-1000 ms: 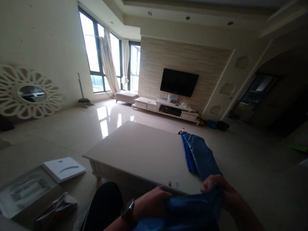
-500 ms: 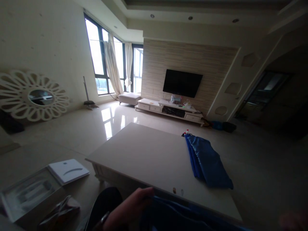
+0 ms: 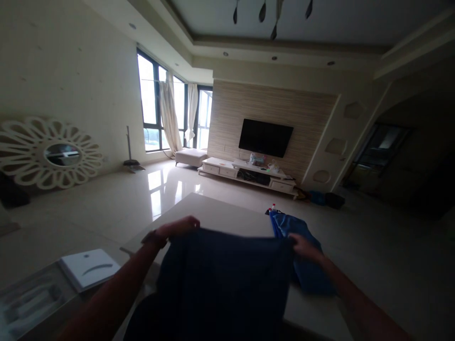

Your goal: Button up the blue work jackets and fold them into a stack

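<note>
A dark blue cloth hangs stretched between my two hands in front of me; whether it is a garment I cannot tell. My left hand grips its upper left corner, and a dark band circles that wrist. At the upper right corner, my right hand pinches the same edge. Behind the right hand, a folded shiny blue cloth lies on the right part of the pale table. The lifted cloth hides much of the tabletop.
An open box with a white lid sits at lower left. Beyond the table stand a low TV cabinet and a bench. A flower-shaped mirror leans on the left wall. Red-capped bottles show behind the folded cloth.
Both hands have risen and come forward, lifting the dark cloth up from the bottom edge and spreading it between them. My right hand moved in from the lower right. The view has tilted upward.
</note>
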Tool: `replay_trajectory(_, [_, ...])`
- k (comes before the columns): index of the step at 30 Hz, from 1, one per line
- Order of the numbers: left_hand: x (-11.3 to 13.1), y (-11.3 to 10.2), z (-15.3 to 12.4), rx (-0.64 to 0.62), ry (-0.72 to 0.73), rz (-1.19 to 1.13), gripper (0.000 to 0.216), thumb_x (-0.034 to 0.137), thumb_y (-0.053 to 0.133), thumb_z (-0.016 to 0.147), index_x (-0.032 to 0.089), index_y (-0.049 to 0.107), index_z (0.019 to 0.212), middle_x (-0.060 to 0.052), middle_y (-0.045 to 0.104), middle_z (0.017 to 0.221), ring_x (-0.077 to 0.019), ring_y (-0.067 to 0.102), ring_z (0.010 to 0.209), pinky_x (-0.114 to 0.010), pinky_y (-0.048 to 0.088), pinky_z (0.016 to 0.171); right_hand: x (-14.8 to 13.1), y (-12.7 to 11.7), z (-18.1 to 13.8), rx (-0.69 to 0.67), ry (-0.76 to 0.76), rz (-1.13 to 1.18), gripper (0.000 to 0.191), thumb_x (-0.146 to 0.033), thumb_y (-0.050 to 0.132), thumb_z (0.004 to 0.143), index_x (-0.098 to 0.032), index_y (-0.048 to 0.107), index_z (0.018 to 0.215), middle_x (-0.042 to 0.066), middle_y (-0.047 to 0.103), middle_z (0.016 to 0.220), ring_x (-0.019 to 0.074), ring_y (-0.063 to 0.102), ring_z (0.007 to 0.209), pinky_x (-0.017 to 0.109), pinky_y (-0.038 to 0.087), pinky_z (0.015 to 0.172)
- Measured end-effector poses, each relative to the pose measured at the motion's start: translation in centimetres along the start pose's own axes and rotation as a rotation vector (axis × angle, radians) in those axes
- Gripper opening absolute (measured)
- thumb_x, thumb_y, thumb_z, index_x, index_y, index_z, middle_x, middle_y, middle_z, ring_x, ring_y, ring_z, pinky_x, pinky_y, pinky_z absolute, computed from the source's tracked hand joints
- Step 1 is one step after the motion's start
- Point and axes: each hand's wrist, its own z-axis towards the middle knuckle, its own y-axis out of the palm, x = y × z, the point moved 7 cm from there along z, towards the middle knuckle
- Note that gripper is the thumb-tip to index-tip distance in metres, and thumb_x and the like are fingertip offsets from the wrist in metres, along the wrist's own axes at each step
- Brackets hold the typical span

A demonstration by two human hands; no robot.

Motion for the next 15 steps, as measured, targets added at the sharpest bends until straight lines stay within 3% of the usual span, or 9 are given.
replay_trajectory(1, [2.9, -2.7, 2.1, 0.113, 0.090, 0.086, 0.013, 0.022, 0.066, 0.085, 0.016, 0.072, 0.075, -0.003, 0.072, 0.075, -0.0159, 0.061, 0.066, -0.031, 0.049, 0.071, -3.0, -1.8, 2.3, 0.110, -0.050, -0.004, 0.012, -0.028, 0.063, 0.064, -0.023, 0.061, 0.075, 0.003, 0.062, 0.066, 0.0211, 0.058, 0.063, 0.035, 0.049, 0.063])
replay_trajectory(2, [5.3, -6.2, 3.4, 0.335, 0.129, 0.160, 0.021, 0.018, 0.056, 0.092, 0.012, 0.071, 0.080, -0.007, 0.072, 0.081, -0.0168, 0.061, 0.071, -0.033, 0.048, 0.076, -6.2, -4.2, 4.0, 0.263, -0.108, -0.010, 0.013, -0.029, 0.057, 0.072, -0.023, 0.061, 0.082, 0.003, 0.062, 0.072, 0.0211, 0.059, 0.071, 0.036, 0.048, 0.071])
replay_trajectory(4, [9.2, -11.5, 4.5, 0.594, 0.190, 0.202, 0.034, 0.019, 0.039, 0.104, 0.005, 0.070, 0.099, -0.013, 0.070, 0.100, -0.0207, 0.062, 0.097, -0.041, 0.041, 0.094, -12.4, -9.8, 4.5, 0.740, -0.341, -0.062, 0.017, -0.030, 0.048, 0.084, -0.021, 0.060, 0.094, 0.004, 0.060, 0.078, 0.0209, 0.057, 0.075, 0.038, 0.046, 0.077])
replay_trajectory(5, [10.8, -13.9, 4.1, 0.769, 0.250, 0.232, 0.039, 0.022, 0.035, 0.106, 0.002, 0.069, 0.101, -0.013, 0.068, 0.100, -0.0227, 0.060, 0.104, -0.044, 0.036, 0.099, -14.7, -11.8, 4.2, 0.879, -0.425, -0.075, 0.019, -0.030, 0.047, 0.089, -0.021, 0.060, 0.100, 0.005, 0.060, 0.081, 0.0206, 0.056, 0.076, 0.037, 0.045, 0.079])
replay_trajectory(7, [12.3, -16.5, 3.2, 0.973, 0.345, 0.253, 0.044, 0.030, 0.035, 0.109, 0.003, 0.069, 0.105, -0.012, 0.066, 0.100, -0.0250, 0.057, 0.111, -0.045, 0.030, 0.103, -17.2, -14.0, 3.8, 0.949, -0.543, -0.094, 0.020, -0.029, 0.048, 0.094, -0.020, 0.059, 0.108, 0.007, 0.062, 0.088, 0.0206, 0.057, 0.082, 0.037, 0.043, 0.082])
replay_trajectory(10, [11.3, -16.2, 3.5, 1.006, 0.402, 0.253, 0.037, 0.034, 0.044, 0.107, 0.011, 0.073, 0.105, -0.010, 0.067, 0.097, -0.0264, 0.055, 0.111, -0.046, 0.026, 0.105, -16.3, -13.8, 4.5, 0.808, -0.561, -0.120, 0.020, -0.026, 0.046, 0.096, -0.020, 0.059, 0.111, 0.011, 0.065, 0.100, 0.0212, 0.058, 0.091, 0.036, 0.044, 0.085])
replay_trajectory(15, [5.6, -9.3, 5.6, 0.833, 0.320, 0.234, 0.033, 0.033, 0.045, 0.106, 0.019, 0.075, 0.107, -0.009, 0.071, 0.106, -0.0260, 0.055, 0.112, -0.047, 0.025, 0.107, -7.9, -7.6, 6.6, 0.535, -0.443, -0.194, 0.023, -0.020, 0.045, 0.093, -0.017, 0.062, 0.107, 0.016, 0.066, 0.112, 0.0232, 0.059, 0.106, 0.037, 0.045, 0.095])
